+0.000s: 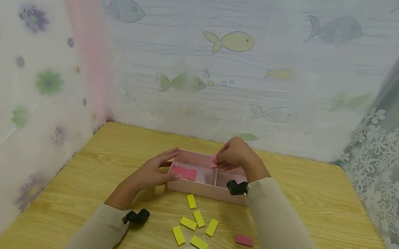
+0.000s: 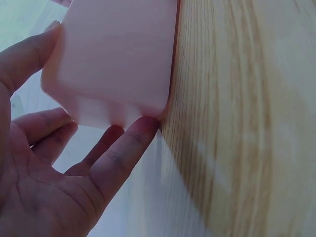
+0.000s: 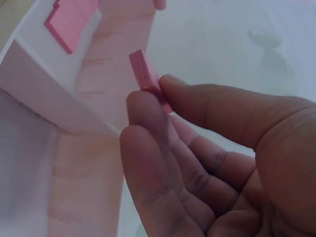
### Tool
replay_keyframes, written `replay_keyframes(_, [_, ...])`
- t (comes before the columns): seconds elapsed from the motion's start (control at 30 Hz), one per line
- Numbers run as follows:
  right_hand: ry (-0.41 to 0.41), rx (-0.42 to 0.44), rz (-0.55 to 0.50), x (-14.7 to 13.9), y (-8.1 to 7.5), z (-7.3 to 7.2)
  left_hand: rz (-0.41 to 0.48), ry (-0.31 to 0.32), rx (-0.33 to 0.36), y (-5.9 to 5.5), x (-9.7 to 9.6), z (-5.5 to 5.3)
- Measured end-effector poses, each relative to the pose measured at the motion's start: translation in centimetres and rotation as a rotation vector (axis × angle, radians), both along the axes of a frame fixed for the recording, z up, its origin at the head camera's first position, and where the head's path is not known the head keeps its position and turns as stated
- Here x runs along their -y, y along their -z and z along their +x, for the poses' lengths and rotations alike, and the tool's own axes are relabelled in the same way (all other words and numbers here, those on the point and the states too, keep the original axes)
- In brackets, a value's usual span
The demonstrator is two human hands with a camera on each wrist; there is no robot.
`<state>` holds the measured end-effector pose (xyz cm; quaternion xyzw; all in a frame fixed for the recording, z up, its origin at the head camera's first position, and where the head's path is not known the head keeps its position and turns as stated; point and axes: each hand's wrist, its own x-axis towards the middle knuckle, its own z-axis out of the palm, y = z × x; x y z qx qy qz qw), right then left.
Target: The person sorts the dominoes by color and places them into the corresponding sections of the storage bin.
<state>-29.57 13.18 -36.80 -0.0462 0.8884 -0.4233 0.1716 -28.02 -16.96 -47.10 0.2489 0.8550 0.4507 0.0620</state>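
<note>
A pale pink box with a divider stands on the table. My right hand pinches a small pink block between thumb and fingertips, over the box near the divider. Several pink blocks lie side by side in the left compartment. At the box's left end, my left hand holds the box, its thumb at the front rim and its fingers against the end wall. The right forearm and wrist cover part of the right compartment in the head view.
Several yellow blocks lie scattered on the wooden table in front of the box. One darker pink block lies to their right, beside the right sleeve. A fish-patterned curtain hangs behind the table.
</note>
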Motion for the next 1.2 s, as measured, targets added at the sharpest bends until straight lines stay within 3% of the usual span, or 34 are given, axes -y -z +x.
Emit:
replay_keyframes(0.33, [0.055,0.071,0.04,1.8,0.3,-0.1,0.007,0.01,0.007,0.2,0.2,-0.1])
replay_keyframes(0.8, [0.148,0.089,0.116,4.4,2.0,-0.8,0.018,0.014,0.007,0.3,0.1,-0.1])
replay_keyframes(1.03, [0.09,0.056,0.253,5.1,1.7,-0.6,0.004,0.009,0.009,-0.1,-0.1,0.0])
replay_keyframes(1.2, [0.055,-0.052,0.426,5.9,1.9,-0.7,0.016,0.014,0.021,-0.2,-0.1,0.0])
